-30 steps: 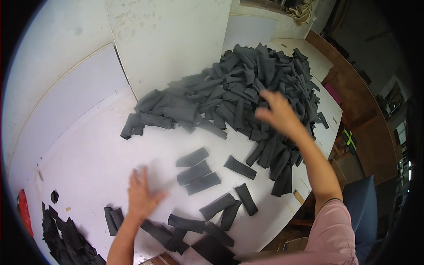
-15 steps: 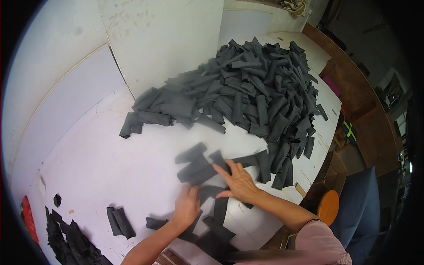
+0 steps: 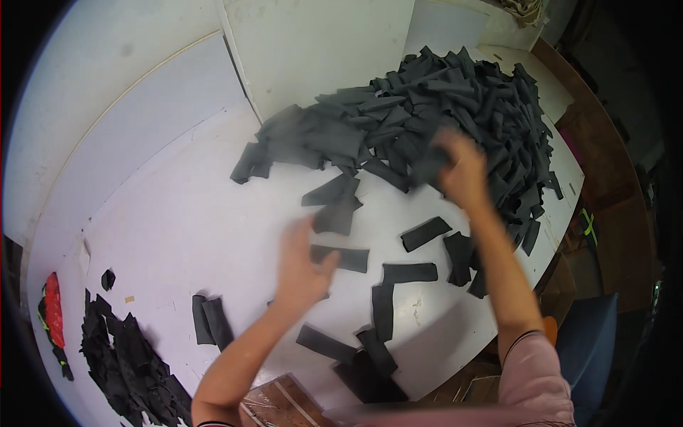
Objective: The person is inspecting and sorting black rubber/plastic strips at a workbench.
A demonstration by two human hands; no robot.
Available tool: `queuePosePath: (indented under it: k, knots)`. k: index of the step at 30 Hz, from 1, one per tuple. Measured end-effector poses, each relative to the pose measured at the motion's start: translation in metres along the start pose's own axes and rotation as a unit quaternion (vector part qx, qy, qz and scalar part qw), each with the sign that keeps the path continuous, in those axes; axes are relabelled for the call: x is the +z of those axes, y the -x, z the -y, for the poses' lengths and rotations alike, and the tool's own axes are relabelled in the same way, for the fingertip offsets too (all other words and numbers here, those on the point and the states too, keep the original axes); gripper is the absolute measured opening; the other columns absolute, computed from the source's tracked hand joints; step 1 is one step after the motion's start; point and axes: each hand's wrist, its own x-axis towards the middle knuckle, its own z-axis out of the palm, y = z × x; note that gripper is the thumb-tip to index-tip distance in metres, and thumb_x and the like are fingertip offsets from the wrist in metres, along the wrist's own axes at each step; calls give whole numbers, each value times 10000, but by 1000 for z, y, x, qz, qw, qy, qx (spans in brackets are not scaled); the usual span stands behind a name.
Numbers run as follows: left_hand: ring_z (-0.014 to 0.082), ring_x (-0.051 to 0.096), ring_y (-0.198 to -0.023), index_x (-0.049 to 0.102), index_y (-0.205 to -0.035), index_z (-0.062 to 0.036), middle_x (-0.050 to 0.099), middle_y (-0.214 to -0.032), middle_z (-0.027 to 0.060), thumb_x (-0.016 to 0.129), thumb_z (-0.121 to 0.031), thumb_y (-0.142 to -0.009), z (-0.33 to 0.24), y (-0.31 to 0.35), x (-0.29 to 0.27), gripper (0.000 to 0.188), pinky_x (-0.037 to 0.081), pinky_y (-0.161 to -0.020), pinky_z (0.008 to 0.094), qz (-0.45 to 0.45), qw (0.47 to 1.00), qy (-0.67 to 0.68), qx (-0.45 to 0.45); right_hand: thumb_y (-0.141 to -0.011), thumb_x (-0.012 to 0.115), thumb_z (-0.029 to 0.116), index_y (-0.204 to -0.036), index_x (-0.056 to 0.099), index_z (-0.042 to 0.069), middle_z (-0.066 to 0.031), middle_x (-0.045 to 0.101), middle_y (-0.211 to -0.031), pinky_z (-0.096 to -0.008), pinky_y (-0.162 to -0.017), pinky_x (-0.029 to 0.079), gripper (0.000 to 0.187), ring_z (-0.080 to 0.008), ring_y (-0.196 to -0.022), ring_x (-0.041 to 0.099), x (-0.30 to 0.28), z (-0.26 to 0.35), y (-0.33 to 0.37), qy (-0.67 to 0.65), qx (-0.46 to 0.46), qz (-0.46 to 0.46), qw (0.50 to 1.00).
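A large heap of dark grey folded fabric pieces (image 3: 491, 107) covers the far right of the white table. My right hand (image 3: 464, 171), smeared by motion, is at the heap's near edge with a dark fabric piece (image 3: 429, 168) in its fingers. Over the middle of the table is my left hand (image 3: 299, 262), also blurred, its thumb spread from its fingers. Beside that thumb lies a flat fabric strip (image 3: 350, 259); just past the fingertips is another fabric piece (image 3: 336, 218). Several loose strips, one of them upright in the picture (image 3: 383, 313), lie between my forearms.
At the near left lies a pile of black fabric scraps (image 3: 131, 356), with two grey pieces (image 3: 211, 322) to its right. A red bundle (image 3: 53, 309) sits at the left edge. White panels (image 3: 313, 50) stand behind the table. A blue chair back (image 3: 587, 356) is at the right.
My right hand has gone from the loose strips up and away to the heap. My left hand has moved forward. The loose strips are spread farther apart, and the view has shifted.
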Motion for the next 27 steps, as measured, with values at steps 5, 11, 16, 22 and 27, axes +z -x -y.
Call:
queuePosePath:
  k: [5,11,16,22,27]
  knots:
    - [416,321,-1145,304,-1269,10,295,-1252,297,609,-208,-731,59,13,-47,655,280,-945,458,-68,975,-207,-51,-591,751,341,-1300,290,168,-256,392,-1164,-456,-868,395,863,-405,-1061,435,-45,3,-66,183,60,75,979]
    - [401,311,-1152,323,-1249,18,316,-1246,272,537,-240,-799,136,31,-75,561,247,-958,446,-113,925,-353,-83,-546,743,482,-1339,241,191,-272,271,-1287,-585,-910,278,982,-446,-1163,314,86,90,-59,86,4,227,970]
    - [372,321,-1147,339,-1208,51,358,-1216,228,446,-219,-854,147,42,-80,458,236,-965,440,-129,941,-308,-57,-558,751,440,-1284,345,182,-239,265,-1307,-603,-888,281,871,-430,-1176,301,151,78,-72,142,107,281,943]
    - [345,341,-1141,368,-1202,32,379,-1212,205,397,-243,-889,147,41,-83,418,252,-959,421,-127,936,-319,-73,-649,641,115,-902,606,69,-178,560,-912,-400,-739,484,259,-342,-853,575,136,8,-74,195,70,201,957]
    - [371,318,-1151,376,-1165,63,369,-1208,230,434,-206,-860,148,43,-83,411,232,-965,442,-121,942,-303,-78,-667,588,97,-948,576,62,-177,556,-935,-424,-740,474,284,-326,-871,567,12,-20,-154,341,69,38,937]
